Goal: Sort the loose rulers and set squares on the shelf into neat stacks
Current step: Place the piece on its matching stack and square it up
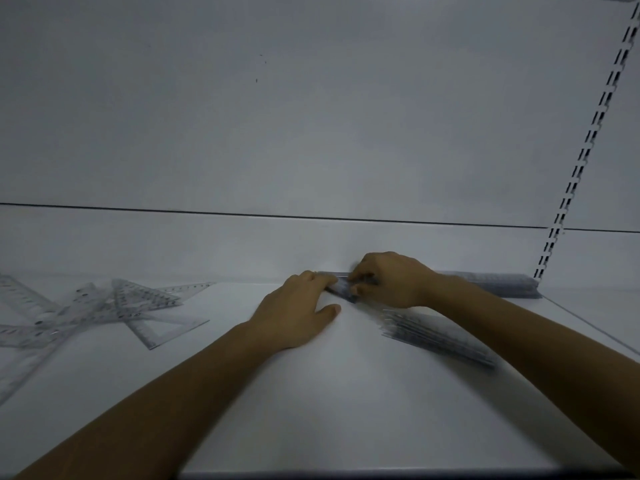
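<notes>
On the white shelf (pixel 311 393), a stack of clear set squares (pixel 436 336) lies right of centre, one corner pointing toward the back wall. My right hand (pixel 391 280) grips that far corner with curled fingers. My left hand (pixel 298 308) lies flat on the shelf, its fingertips touching the same corner from the left. A stack of clear rulers (pixel 491 284) runs along the back wall behind my right wrist. A loose pile of clear rulers and set squares (pixel 104 310) lies crisscrossed at the left.
The shelf's white back panel (pixel 311 116) rises behind everything. A slotted metal upright (pixel 585 150) stands at the right, with a seam in the shelf surface below it. The shelf's front edge (pixel 346 474) runs along the bottom.
</notes>
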`<state>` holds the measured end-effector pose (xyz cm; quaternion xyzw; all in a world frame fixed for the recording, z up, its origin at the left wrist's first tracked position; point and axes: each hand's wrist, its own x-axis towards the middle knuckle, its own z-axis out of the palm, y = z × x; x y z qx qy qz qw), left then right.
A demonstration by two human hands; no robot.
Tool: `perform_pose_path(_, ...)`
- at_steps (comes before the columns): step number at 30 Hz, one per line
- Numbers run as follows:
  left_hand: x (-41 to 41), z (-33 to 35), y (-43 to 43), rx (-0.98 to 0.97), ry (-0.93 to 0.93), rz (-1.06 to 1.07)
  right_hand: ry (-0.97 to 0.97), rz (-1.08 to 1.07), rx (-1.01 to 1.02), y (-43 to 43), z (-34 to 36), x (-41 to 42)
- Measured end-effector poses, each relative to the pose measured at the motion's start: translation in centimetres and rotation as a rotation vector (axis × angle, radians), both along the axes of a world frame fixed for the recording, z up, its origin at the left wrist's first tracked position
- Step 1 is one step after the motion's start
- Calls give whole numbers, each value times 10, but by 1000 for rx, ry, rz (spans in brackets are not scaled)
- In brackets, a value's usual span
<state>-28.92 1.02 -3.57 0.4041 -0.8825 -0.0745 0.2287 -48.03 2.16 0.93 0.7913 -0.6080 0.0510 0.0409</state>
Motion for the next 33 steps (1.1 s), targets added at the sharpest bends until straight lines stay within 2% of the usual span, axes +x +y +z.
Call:
perform_pose_path(4, -2, -3, -1, -6, -152, -16, -22, 6, 32, -2, 2, 1)
perform_pose_path(8, -3, -3, -4, 14, -196, -39, -62, 18, 46, -5, 5, 0)
perform_pose_path(14, -3, -3, -2, 50, -53, -41, -124, 22, -33, 1, 16, -14)
perform_pose_path(16, -4, -3, -3, 52, -59, -43, -104, 8, 20, 3, 19, -15)
perform_pose_path(20, -5, -3, -4, 41, -98, -47, 54, -40, 127, 1, 11, -11)
perform_pose_path(28, -4, -6, -10, 29, -149, -72, 28, -71, 134, 5, 9, -12)
perform_pose_path(33, 0, -3, -7, 57, -2, -89, 3, -68, 22, 16, 20, 1)
